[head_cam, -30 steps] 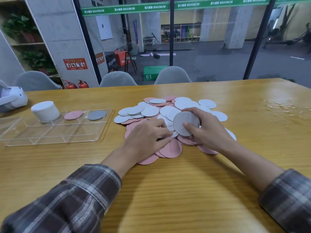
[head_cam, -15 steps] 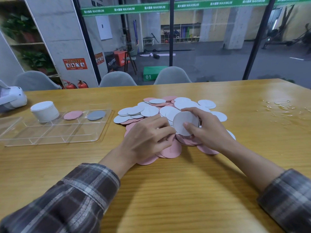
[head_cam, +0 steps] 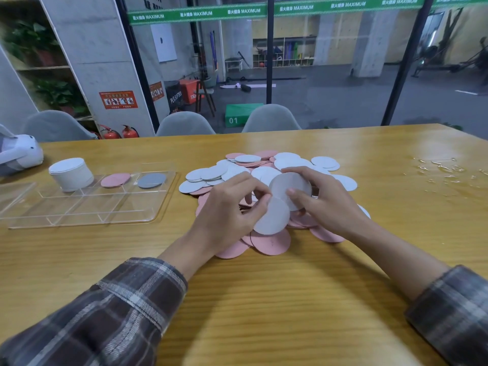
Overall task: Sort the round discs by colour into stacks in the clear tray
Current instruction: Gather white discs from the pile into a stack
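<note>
A loose heap of white and pink discs (head_cam: 260, 165) lies in the middle of the wooden table. My right hand (head_cam: 326, 204) grips a small stack of white discs (head_cam: 291, 184) tilted up above the heap. My left hand (head_cam: 227, 215) pinches a single white disc (head_cam: 272, 217) just below that stack. The clear tray (head_cam: 79, 207) sits to the left; its back compartments hold a tall white stack (head_cam: 70, 173), a pink disc (head_cam: 115, 179) and a grey disc (head_cam: 151, 180).
A clear lid (head_cam: 13, 191) lies left of the tray, and a white headset (head_cam: 19, 154) sits at the far left edge. Water drops (head_cam: 443, 167) glisten on the table's right side. Three grey chairs stand behind the far edge.
My left hand has lifted off the heap with one white disc pinched in its fingers and brought it up under the stack that my right hand holds.
</note>
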`<state>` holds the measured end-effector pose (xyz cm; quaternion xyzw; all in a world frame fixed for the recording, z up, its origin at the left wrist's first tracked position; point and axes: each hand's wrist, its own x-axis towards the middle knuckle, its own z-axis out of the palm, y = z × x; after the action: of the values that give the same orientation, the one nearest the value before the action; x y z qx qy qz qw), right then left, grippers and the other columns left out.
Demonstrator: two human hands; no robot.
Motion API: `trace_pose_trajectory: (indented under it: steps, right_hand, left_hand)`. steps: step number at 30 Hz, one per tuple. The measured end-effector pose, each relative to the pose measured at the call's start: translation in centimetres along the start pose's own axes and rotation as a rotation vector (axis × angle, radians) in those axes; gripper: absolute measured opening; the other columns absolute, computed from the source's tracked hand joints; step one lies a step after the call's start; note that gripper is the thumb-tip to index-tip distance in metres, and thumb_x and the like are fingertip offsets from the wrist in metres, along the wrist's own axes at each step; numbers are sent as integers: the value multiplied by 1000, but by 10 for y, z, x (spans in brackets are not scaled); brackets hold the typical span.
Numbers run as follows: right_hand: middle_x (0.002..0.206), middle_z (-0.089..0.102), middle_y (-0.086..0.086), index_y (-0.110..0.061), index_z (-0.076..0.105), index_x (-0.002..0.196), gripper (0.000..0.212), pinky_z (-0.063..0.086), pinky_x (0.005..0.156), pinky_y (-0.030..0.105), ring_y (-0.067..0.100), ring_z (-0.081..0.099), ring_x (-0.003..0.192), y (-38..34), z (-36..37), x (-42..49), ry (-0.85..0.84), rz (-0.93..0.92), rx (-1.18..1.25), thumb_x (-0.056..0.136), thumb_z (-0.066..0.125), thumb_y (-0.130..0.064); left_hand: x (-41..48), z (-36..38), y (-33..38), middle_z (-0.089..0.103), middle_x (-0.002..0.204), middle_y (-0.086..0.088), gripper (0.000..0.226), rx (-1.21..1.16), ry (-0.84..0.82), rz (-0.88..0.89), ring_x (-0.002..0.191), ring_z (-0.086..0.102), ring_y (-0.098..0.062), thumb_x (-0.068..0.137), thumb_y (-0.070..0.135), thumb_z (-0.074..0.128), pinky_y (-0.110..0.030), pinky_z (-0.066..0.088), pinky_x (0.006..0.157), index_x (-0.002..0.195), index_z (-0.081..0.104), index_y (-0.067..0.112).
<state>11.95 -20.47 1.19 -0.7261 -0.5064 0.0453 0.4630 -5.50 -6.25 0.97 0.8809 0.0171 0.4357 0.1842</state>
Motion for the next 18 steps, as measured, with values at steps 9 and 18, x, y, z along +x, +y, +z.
trace_pose_trajectory:
  steps: [9, 18]
  right_hand:
    - [109, 71, -7, -38, 68, 121, 29, 62, 80, 44, 23, 70, 91, -6, -2, 0, -92, 103, 238, 104, 54, -20]
    - [112, 69, 9, -20, 65, 128, 32, 63, 68, 50, 19, 69, 87, -15, 3, -6, -217, 173, 418, 96, 69, -16]
  left_hand:
    - [0, 5, -2, 76, 82, -1, 2, -387, -45, -428, 76, 71, -20, 94, 13, 76, -35, 56, 67, 93, 77, 12]
    - [0, 4, 2, 75, 77, -9, 15, -432, 22, -597, 60, 75, -23, 86, 16, 85, -29, 61, 62, 93, 73, 10]
